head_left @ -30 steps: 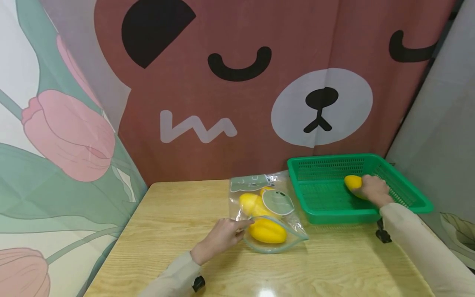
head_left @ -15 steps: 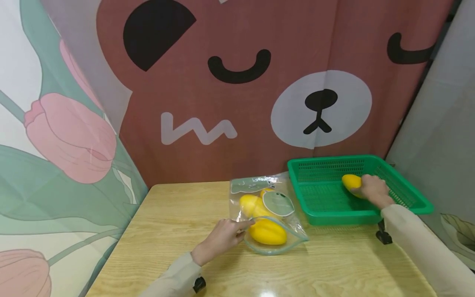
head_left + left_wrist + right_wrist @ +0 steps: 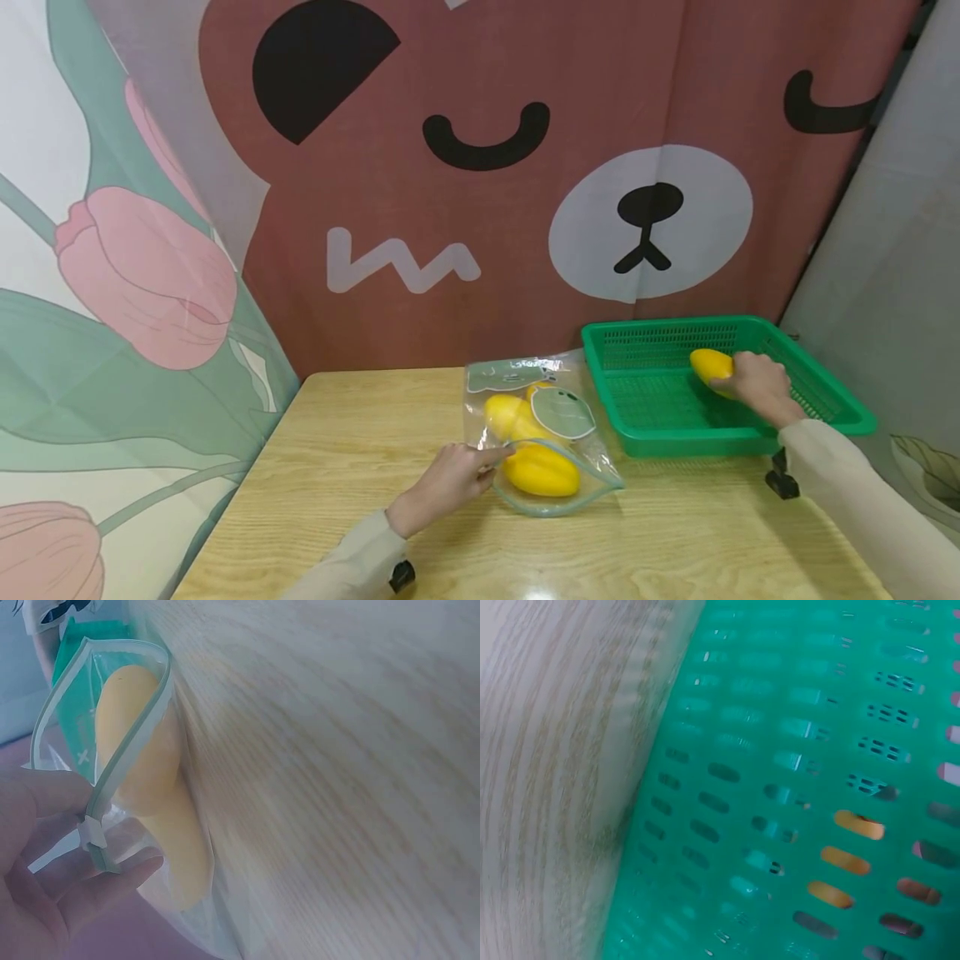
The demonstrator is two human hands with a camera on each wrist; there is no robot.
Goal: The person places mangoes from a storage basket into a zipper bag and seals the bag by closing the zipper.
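Note:
My left hand (image 3: 442,483) pinches the near rim of a clear zip bag (image 3: 562,410) lying on the table, with its mouth spread open. Several yellow mangoes (image 3: 543,471) lie inside it, partly behind the bag's green print. In the left wrist view the zip's white slider (image 3: 94,832) is beside my fingers, and a mango (image 3: 127,742) shows through the mouth. My right hand (image 3: 761,387) grips another yellow mango (image 3: 710,367) within the green basket (image 3: 697,442). The right wrist view has only yellow glimpses of this mango (image 3: 845,859) through the basket's slots.
The basket stands at the back right of the wooden table (image 3: 360,442), right beside the bag. Behind the table hangs a brown bear-face curtain (image 3: 510,308); a tulip-print cloth (image 3: 150,283) is at the left and a grey cloth (image 3: 862,275) at the right.
My right hand and the mango in it have risen slightly inside the basket. The left hand keeps its hold on the bag's rim, and the head view has tilted a little.

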